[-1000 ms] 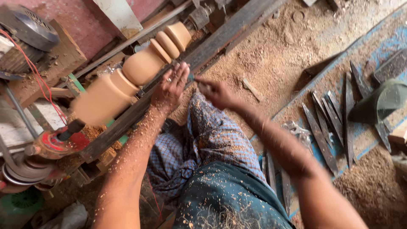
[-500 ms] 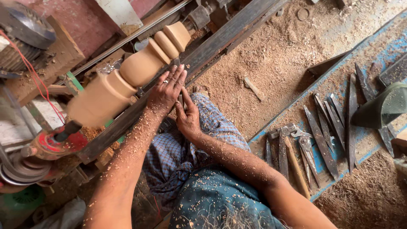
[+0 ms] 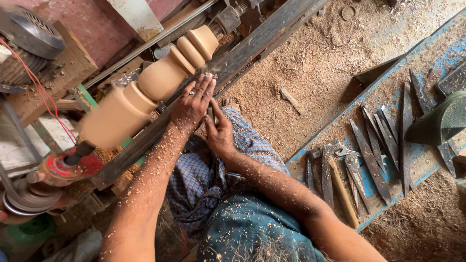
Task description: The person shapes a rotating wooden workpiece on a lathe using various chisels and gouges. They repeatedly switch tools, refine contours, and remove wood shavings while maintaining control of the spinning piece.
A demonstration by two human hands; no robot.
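Note:
A pale turned wooden piece (image 3: 160,77) with bulbs and collars sits in a lathe, its left part blurred. My left hand (image 3: 194,104) lies flat on the dark lathe rail (image 3: 262,41), fingers stretched to the piece's round bulb. Just below it my right hand (image 3: 221,136) is closed around a thin dark tool (image 3: 211,114), most of it hidden between the hands. Wood chips cover both forearms. My lap is covered by a blue checked cloth (image 3: 204,179).
A blue wooden tray (image 3: 437,53) at right holds several long metal chisels (image 3: 371,160) and a dark green object (image 3: 439,123). Sawdust (image 3: 315,63) covers the floor. A grey motor (image 3: 29,34) and a red drive end (image 3: 63,167) stand at left.
My right hand has come in from the right, over the sawdust, to just under my left hand. The left hand has stayed on the rail.

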